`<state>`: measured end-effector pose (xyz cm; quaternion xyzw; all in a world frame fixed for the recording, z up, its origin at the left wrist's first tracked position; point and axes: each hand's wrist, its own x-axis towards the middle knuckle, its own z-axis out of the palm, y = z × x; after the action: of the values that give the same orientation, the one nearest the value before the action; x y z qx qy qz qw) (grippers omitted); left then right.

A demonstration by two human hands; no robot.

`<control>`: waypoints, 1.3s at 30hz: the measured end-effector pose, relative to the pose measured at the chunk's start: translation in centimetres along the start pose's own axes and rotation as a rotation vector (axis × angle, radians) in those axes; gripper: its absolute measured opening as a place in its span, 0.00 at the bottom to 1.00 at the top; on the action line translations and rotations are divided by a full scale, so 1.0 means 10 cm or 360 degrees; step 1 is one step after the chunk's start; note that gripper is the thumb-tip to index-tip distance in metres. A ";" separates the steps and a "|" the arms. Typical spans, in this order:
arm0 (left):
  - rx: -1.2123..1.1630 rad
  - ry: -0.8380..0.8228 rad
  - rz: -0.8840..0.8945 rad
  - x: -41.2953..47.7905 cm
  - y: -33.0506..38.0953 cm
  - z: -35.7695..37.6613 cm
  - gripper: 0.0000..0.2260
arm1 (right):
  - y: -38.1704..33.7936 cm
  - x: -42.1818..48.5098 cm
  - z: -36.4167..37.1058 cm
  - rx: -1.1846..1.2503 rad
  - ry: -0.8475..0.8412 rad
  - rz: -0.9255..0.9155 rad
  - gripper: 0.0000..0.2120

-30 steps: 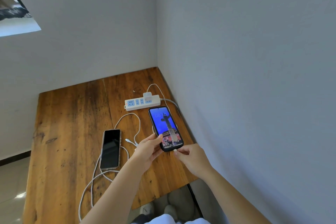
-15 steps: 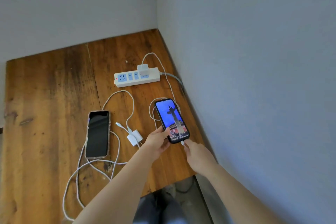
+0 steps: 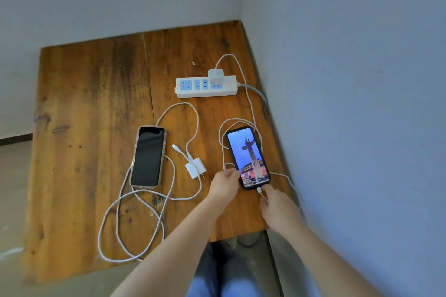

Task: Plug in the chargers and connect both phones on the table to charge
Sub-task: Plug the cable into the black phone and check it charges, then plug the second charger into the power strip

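A black-cased phone (image 3: 247,154) with a lit screen lies flat at the table's right side. A white cable plug (image 3: 259,190) sits in its bottom port. My left hand (image 3: 224,183) grips the phone's lower left edge. My right hand (image 3: 275,205) pinches the cable just below the plug. That cable runs up to a white charger (image 3: 216,75) plugged into the power strip (image 3: 206,86). A second phone (image 3: 147,157) with a dark screen lies to the left, unconnected. A second white charger (image 3: 196,169) lies loose between the phones, its cable end (image 3: 176,147) free.
The wooden table (image 3: 91,94) stands in a corner, with grey walls behind and to the right. Loose loops of white cable (image 3: 135,222) spread over the front left of the table. The strip's grey cord (image 3: 259,94) runs off the right edge. My legs show below the front edge.
The lit phone went from tilted up in my hands to lying flat on the table, with the plug now in its port. The camera has tipped downward.
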<state>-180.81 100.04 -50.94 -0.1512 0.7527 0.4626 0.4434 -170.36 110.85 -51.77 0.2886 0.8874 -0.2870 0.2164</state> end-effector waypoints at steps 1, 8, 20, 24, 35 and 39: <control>0.0054 0.0043 0.0062 -0.03 -0.03 -0.04 0.18 | -0.06 0.00 -0.01 -0.0048 0.0100 0.0005 0.08; 0.0214 0.0606 0.0492 -0.15 -0.17 -0.56 0.11 | -0.68 0.20 0.04 0.0164 0.0141 -0.0326 0.05; 0.1583 0.0359 0.0854 0.46 0.00 -1.57 0.14 | -1.43 0.67 0.32 0.0224 -0.0218 -0.0153 0.17; 0.1934 0.0179 0.0942 0.58 0.06 -1.65 0.12 | -1.58 0.71 0.38 0.0136 -0.0203 -0.0081 0.21; 0.1675 0.0375 0.1089 0.82 0.41 -1.80 0.18 | -1.78 1.11 -0.16 0.0137 0.0123 -0.0178 0.11; 0.1424 0.0583 0.0977 0.95 0.65 -1.77 0.18 | -1.98 1.40 -0.56 0.0177 0.0272 -0.0392 0.14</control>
<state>-199.62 90.46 -51.77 0.1990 0.9493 0.1726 0.1718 -194.56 106.54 -47.72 0.2123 0.9141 -0.3344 0.0870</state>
